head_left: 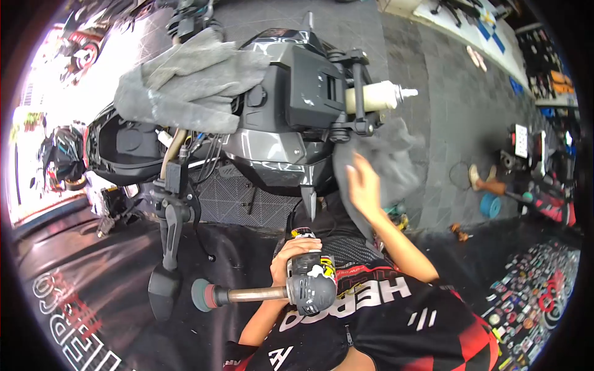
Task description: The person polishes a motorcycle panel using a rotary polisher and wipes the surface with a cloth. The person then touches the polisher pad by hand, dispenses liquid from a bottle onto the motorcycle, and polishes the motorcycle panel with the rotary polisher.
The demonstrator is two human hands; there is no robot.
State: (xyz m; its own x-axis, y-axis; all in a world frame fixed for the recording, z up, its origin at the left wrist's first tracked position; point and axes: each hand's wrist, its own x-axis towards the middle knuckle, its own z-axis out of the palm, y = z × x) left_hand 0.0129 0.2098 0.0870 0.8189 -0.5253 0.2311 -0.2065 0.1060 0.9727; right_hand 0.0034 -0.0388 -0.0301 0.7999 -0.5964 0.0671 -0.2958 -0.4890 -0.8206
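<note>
Closest to us, our black jersey (387, 318) fills six o'clock. Over it, our left hand (289, 256) clamps the polisher (314, 289), its long shaft pointing the pad (202, 295) toward nine. Apart at one o'clock, our right hand (364, 188) spreads before a grey cloth (396, 167), contact unclear. Beyond, near twelve, stands dark bodywork (272, 147).

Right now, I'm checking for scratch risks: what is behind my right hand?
In this view, a gray cloth, partly blurred, spreads behind your right hand, with floor tiles beyond it. Whatever the hand and cloth cover cannot be seen.
</note>
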